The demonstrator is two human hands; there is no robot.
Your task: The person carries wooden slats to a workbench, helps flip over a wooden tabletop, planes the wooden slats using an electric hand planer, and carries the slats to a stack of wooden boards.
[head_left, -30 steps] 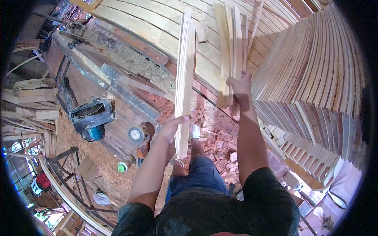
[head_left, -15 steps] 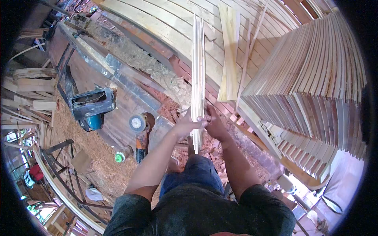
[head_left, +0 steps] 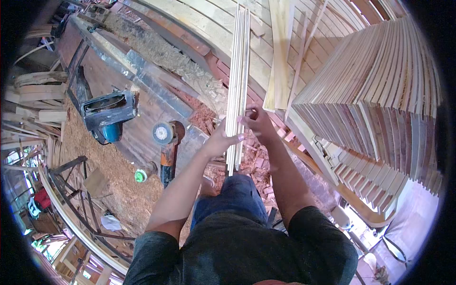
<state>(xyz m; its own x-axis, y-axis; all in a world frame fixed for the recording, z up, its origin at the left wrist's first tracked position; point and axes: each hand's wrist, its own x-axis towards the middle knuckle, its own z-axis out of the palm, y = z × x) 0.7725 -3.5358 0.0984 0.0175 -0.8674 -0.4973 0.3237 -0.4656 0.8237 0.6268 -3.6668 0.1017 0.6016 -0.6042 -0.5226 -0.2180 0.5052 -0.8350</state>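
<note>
A bundle of long, thin wooden strips (head_left: 239, 61) points away from my body, its near ends just above my knees. My left hand (head_left: 221, 142) is closed round the bundle from the left, its thumb lying across the top. On the right side, a little farther along, my right hand (head_left: 261, 126) has its fingers bent and its thumb against the strips. A narrow gap runs between the rightmost strip and the others near the close end. My right fingertips are partly hidden.
A tall stack of wooden boards (head_left: 370, 71) stands at right, beside loose planks (head_left: 280, 57) on a slatted surface. An angle grinder (head_left: 166, 152) and a blue power tool (head_left: 111, 128) are at left on a sawdust-covered board. Wood scraps (head_left: 256, 161) cover the ground below.
The strips have shifted slightly, their near ends moving up and left. My right hand has moved farther up along them, and its fingers are more bent.
</note>
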